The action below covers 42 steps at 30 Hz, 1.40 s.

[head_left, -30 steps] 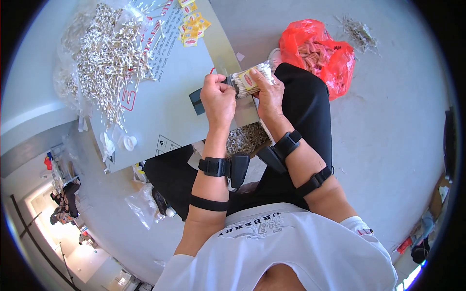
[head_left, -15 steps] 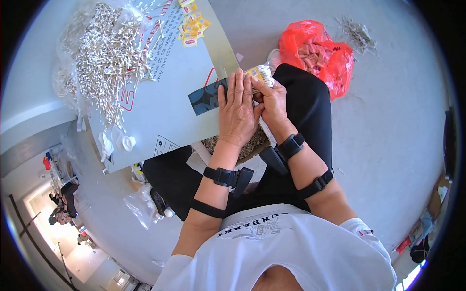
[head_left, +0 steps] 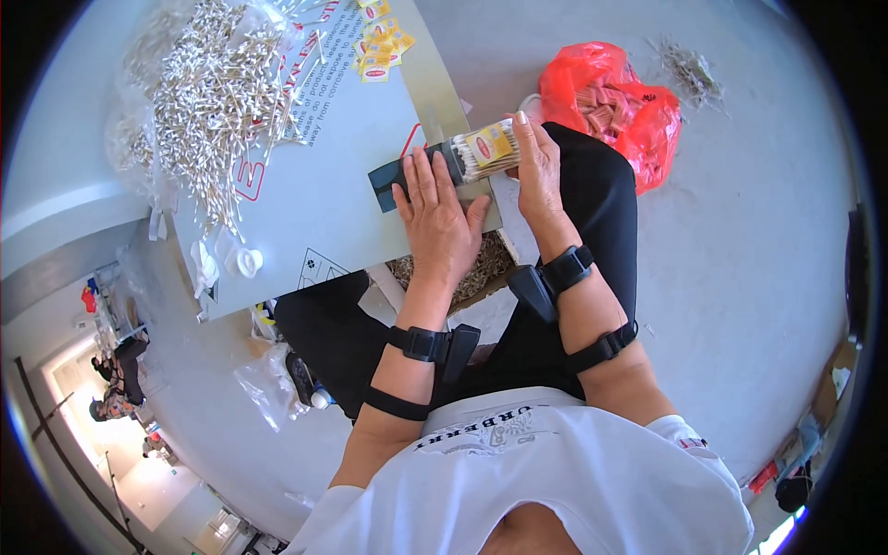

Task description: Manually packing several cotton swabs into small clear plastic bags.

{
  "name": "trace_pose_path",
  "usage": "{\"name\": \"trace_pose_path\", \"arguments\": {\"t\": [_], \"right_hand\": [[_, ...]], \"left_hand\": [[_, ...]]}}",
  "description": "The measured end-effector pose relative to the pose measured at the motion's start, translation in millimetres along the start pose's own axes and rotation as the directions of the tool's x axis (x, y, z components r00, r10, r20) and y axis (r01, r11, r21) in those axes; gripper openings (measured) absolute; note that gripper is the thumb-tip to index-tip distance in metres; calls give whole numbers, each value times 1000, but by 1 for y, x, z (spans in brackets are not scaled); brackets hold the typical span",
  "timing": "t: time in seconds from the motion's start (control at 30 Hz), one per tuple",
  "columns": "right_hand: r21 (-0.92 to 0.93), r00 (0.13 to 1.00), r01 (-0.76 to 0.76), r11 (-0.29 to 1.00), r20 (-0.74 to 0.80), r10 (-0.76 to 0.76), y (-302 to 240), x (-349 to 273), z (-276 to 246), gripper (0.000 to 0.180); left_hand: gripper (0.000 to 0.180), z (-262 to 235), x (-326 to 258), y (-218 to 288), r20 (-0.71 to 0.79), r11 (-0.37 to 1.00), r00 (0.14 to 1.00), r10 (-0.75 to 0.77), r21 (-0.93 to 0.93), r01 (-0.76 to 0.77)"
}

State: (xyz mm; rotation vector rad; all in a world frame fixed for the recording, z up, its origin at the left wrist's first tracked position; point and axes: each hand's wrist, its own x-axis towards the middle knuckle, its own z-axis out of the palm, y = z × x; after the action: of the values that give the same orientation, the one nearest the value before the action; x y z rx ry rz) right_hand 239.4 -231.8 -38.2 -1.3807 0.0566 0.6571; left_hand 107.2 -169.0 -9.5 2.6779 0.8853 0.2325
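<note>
A pale counter [head_left: 314, 213] stands on a grey floor [head_left: 740, 277], carrying a heap of cotton swabs [head_left: 208, 92], yellow labels [head_left: 379, 46] and a dark card [head_left: 393, 180]; a red bag [head_left: 610, 102] lies beyond. The right hand [head_left: 536, 166] grips a swab bundle [head_left: 481, 153] at the counter's edge. The left hand [head_left: 439, 222], earlier pressed against the right, now lies flat and open beside it.

Hidden and cut off

The left hand [head_left: 439, 217] covers part of the dark card [head_left: 388, 180]; the box [head_left: 462, 268] below the board (sticks, perhaps) is half hidden.
</note>
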Motion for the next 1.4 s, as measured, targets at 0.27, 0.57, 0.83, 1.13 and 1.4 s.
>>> {"name": "trace_pose_path", "arguments": {"t": [0.27, 0.57, 0.83, 1.13, 1.4], "right_hand": [[-63, 993, 27, 998, 117, -19, 7, 8, -5, 42], [35, 999, -4, 999, 38, 3, 2, 2, 6, 42], [19, 997, 28, 999, 68, -29, -1, 3, 6, 41], [-1, 994, -1, 1000, 111, 1, 6, 4, -7, 36], [-31, 989, 105, 994, 105, -102, 7, 1, -4, 36]], "left_hand": [[73, -9, -1, -12, 63, 993, 996, 55, 97, -61], [74, -11, 2, -17, 70, 996, 997, 35, 78, -40], [76, -15, 9, -11, 125, 992, 990, 63, 105, -76], [48, -27, -7, -29, -50, 986, 985, 167, 3, -167], [28, -34, 13, -5, 546, 223, 805, -233, -776, 591]]}}
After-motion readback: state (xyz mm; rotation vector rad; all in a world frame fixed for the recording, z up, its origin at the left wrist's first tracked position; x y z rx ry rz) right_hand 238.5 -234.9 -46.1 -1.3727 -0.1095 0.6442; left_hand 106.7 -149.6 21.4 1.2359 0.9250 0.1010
